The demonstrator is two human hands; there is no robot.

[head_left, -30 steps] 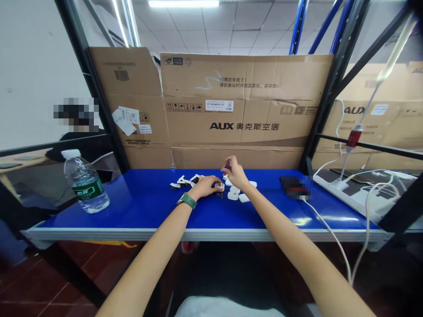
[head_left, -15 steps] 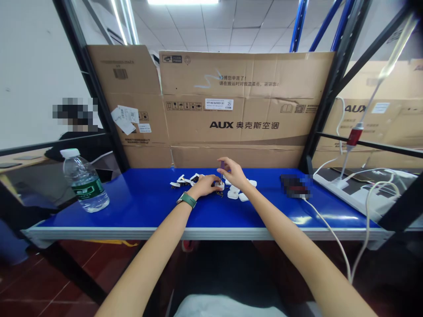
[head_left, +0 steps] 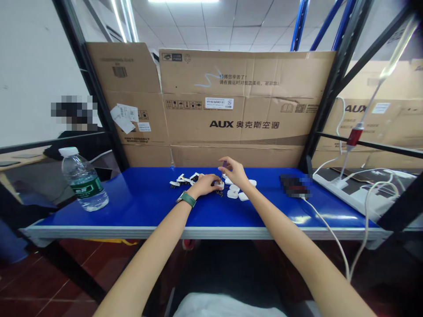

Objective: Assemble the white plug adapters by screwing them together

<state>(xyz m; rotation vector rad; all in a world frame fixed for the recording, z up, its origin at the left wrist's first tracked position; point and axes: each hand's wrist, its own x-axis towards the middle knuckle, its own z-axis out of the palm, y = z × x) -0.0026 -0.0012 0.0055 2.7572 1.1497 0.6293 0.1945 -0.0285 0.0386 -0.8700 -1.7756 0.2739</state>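
My left hand [head_left: 206,185] rests on the blue tabletop, its fingers closed around a small white plastic piece [head_left: 221,186]. Above that piece, my right hand [head_left: 236,171] pinches the purple handle of a screwdriver [head_left: 224,164]. The screwdriver stands nearly upright with its thin shaft pointing down at the white piece; whether the tip touches is too small to tell. Tiny brass-coloured parts [head_left: 220,193] lie just in front of the piece. Several white square plastic covers [head_left: 233,193] lie beside my right wrist. Left of my left hand sit several white parts with black sections [head_left: 184,179].
A water bottle [head_left: 84,185] stands at the left of the blue table [head_left: 142,207]. On the right lie a blurred dark device [head_left: 295,186] with a white cable and a power strip [head_left: 350,198]. Cardboard [head_left: 244,110] walls the back. A person in dark clothes [head_left: 82,143] sits beyond the left side.
My right hand and the screwdriver's handle have tilted slightly to the right. My left hand stays in place on the white piece. The view has shifted very slightly.
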